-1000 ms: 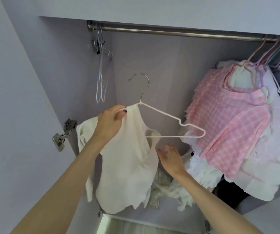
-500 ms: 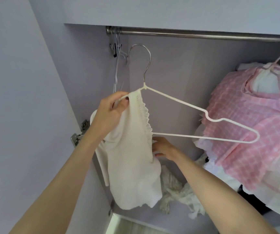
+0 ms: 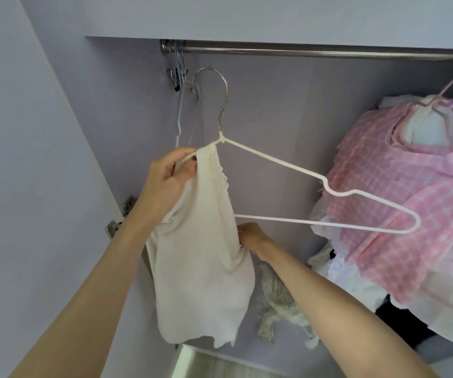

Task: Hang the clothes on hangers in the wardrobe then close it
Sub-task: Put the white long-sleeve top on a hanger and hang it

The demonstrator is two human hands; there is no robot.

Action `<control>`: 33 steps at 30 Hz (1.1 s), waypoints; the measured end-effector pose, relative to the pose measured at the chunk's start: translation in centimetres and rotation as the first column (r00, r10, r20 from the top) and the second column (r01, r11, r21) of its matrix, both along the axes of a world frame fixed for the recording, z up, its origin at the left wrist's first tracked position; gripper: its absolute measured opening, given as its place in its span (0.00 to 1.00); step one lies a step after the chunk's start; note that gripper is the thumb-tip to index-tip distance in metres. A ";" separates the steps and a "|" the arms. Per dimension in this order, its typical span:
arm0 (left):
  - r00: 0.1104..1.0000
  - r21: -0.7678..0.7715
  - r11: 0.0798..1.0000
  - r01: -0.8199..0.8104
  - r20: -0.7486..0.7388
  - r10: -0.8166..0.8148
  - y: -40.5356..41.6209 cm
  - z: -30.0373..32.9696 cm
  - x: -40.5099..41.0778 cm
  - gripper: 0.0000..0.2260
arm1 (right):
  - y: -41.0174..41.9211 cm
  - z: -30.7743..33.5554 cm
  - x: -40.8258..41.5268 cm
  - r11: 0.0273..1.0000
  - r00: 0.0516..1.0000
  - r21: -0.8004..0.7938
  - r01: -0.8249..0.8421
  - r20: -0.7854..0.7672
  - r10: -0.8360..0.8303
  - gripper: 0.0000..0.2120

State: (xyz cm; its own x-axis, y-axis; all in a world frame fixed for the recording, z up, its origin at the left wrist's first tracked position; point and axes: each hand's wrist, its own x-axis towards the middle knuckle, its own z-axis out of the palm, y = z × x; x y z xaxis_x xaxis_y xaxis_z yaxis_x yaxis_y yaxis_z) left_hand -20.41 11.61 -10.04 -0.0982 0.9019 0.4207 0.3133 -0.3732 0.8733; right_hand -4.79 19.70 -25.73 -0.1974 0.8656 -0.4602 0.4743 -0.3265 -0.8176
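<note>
**Top half on the hanger, rail not yet reached**

At far left the open door (image 3: pixel 15 186) and its hinge (image 3: pixel 121 216) frame the wardrobe. Just inside, spare hangers (image 3: pixel 179 85) dangle from the left end of the rail (image 3: pixel 315 51).

The left hand (image 3: pixel 165 181) is raised, fingers curled round the left arm of the white hanger (image 3: pixel 288 170) and pinching the top's (image 3: pixel 200 255) strap against it. The top hangs from that one shoulder only, bunched and draping down past the forearm; the hanger's right arm and bottom bar are bare. The hook points up, below the rail and not on it.

The right hand (image 3: pixel 252 237) sits lower, at the top's right edge just under the bottom bar, fingers curled into the fabric; how firmly it grips cannot be told.

Further right, a crumpled white garment (image 3: pixel 277 304) lies on the wardrobe floor, and pink checked clothes (image 3: pixel 397 200) already hang at the rail's right end.

The step in hand looks like dressing the hanger. Next, the right hand would need to draw the loose strap up and over the bare right arm, keeping the left pinch firm so the first strap does not slip, then lift the hook onto the rail.
</note>
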 end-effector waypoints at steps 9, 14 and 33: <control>0.995 -0.084 0.991 -0.100 0.016 0.102 0.5 -1.9 -0.3 0.14 | 0.8 0.7 9.5 0.807 0.712 -0.311 0.502 -0.381 -0.590 0.11; 0.990 -0.114 0.986 -0.120 -0.087 0.111 1.4 -3.3 0.2 0.09 | 0.4 1.1 14.4 0.673 0.423 -0.470 0.572 -0.534 -0.732 0.09; 0.926 -0.180 0.931 -0.317 -0.273 0.262 2.0 -6.8 2.2 0.12 | 0.8 4.7 15.3 0.669 0.646 0.020 0.743 -0.279 -0.710 0.09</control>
